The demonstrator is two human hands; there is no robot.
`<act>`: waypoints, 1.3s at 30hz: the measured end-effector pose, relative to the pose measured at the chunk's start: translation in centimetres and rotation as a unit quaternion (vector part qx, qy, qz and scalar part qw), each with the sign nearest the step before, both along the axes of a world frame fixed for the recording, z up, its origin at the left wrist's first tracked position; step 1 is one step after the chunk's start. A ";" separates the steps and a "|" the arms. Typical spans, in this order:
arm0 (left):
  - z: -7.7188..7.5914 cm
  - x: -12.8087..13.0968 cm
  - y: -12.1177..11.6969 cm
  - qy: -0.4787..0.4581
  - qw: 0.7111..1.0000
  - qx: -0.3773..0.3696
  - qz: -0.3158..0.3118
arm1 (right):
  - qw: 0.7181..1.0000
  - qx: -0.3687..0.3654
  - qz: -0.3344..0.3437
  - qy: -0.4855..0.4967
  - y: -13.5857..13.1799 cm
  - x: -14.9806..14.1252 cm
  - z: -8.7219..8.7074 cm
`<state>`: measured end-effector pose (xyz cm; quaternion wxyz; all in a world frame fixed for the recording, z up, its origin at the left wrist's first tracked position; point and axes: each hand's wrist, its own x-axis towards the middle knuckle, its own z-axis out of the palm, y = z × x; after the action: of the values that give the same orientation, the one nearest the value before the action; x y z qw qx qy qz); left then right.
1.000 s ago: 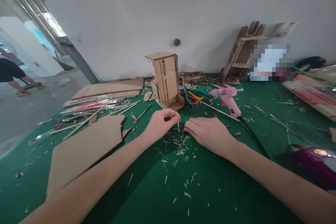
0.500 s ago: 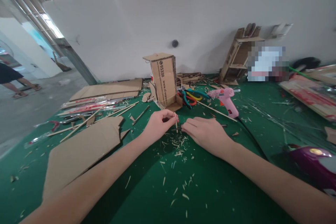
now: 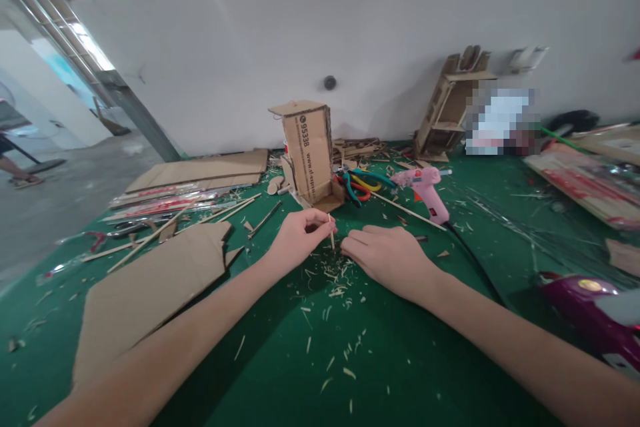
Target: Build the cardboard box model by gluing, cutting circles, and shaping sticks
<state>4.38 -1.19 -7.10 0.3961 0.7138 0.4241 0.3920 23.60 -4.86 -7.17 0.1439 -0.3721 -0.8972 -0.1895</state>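
Note:
In the head view my left hand is closed, pinching a short thin wooden stick between thumb and fingertips. The stick stands nearly upright just above the table. Close by on the right, my right hand is closed, palm down, around a slim dark knife-like tool. Only the tool's end shows behind the hand; the rest is mostly hidden by the fingers. Pale wood shavings lie on the green table below both hands. Behind them stands a cardboard box structure with printed lettering.
Pliers and a pink glue gun with a black cord lie to the right. A cut cardboard sheet and wooden sticks are at left. A purple device sits at right. A person's leg shows far left.
The whole view has shifted slightly, so things sit a little further left. Both hands keep their hold, close together; the stick stays in my left hand. The person in the background has moved left.

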 end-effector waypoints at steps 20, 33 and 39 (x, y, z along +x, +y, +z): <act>-0.2 -0.1 0.1 0.015 1.000 0.008 0.003 | 1.000 -0.007 -0.016 0.004 -0.1 -0.2 0.0; 0.0 -0.1 0.1 0.032 0.999 0.028 -0.001 | 1.000 -0.016 -0.023 0.007 -0.1 -0.1 0.5; -0.1 -0.1 0.1 0.043 0.998 0.033 0.006 | 1.000 -0.006 -0.030 0.007 -0.2 -0.3 0.3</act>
<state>4.28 -1.05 -7.20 0.3510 0.7402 0.4323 0.3769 23.34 -5.03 -6.86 0.1420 -0.4008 -0.8857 -0.1863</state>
